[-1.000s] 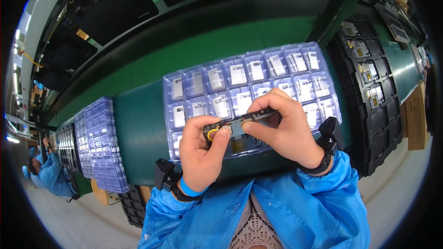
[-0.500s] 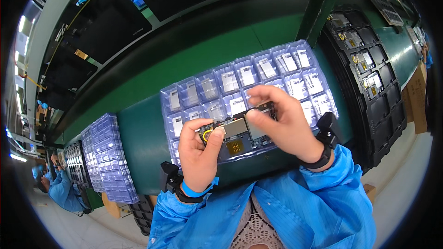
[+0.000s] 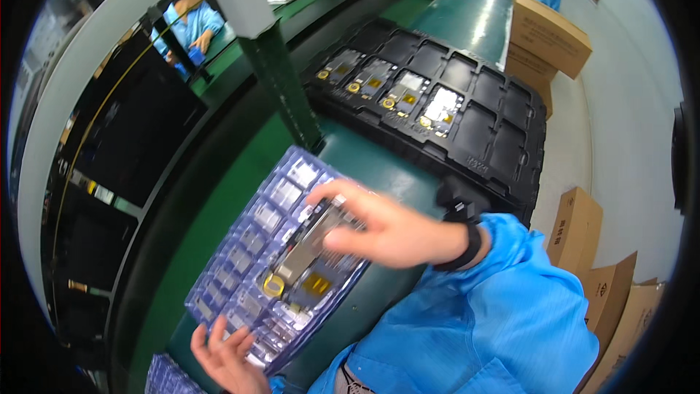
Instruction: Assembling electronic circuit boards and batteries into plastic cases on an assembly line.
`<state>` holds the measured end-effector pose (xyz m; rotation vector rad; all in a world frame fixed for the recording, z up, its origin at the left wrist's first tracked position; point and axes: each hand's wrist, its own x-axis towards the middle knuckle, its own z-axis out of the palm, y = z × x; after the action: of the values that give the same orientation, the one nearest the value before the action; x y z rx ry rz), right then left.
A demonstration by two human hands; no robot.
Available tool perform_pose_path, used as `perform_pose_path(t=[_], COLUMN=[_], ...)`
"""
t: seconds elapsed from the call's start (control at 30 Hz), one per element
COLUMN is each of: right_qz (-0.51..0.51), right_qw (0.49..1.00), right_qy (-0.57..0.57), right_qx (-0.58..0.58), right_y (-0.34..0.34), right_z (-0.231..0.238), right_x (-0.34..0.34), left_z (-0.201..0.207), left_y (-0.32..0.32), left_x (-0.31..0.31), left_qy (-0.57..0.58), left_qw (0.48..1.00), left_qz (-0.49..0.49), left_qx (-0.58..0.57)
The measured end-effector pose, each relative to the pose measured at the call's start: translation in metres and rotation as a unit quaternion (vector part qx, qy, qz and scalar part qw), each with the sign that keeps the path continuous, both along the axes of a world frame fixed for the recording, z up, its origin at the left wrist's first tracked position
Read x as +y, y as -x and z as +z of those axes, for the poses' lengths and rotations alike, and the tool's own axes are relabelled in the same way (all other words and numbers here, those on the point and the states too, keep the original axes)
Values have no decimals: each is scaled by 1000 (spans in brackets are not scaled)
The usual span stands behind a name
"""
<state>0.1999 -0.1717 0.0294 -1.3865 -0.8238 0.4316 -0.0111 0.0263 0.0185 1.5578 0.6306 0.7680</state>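
Note:
My right hand (image 3: 383,230) grips a dark circuit board (image 3: 315,284) by its far right end, thumb on top and fingers over the edge. The board has silver shield plates, a yellow ring and a gold-coloured patch. It is held tilted above a clear purplish blister tray (image 3: 191,298), whose pockets hold small silver-white metal pieces. At the tray's near left end, my left hand (image 3: 230,357) is open with its fingers spread, apart from the board. Whether its fingertips touch the tray I cannot tell.
Right of a green-and-white post (image 3: 273,80), stacked black trays (image 3: 477,131) hold several similar boards in one row. Cardboard boxes (image 3: 550,29) stand beyond and at right. More purplish trays (image 3: 168,378) sit at lower left. Co-workers in blue work farther off, one (image 3: 191,22) behind the post.
The view has swung to the right, bringing the black trays toward the middle. My left hand has let go of the circuit board, which my right hand now holds alone.

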Motion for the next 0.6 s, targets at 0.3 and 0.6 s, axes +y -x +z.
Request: perform_pose_path(t=[0.3, 0.6], right_qz=[-443, -481], right_qw=[895, 852], right_qy=[44, 146], right_qx=[-20, 145], right_y=[-122, -145], right_z=[52, -58], right_x=[-166, -238], left_z=[-44, -135], left_y=[46, 92], left_x=[80, 116], left_qy=[31, -214], left_qw=[980, 950], left_qz=[195, 142], left_qx=[-34, 174])
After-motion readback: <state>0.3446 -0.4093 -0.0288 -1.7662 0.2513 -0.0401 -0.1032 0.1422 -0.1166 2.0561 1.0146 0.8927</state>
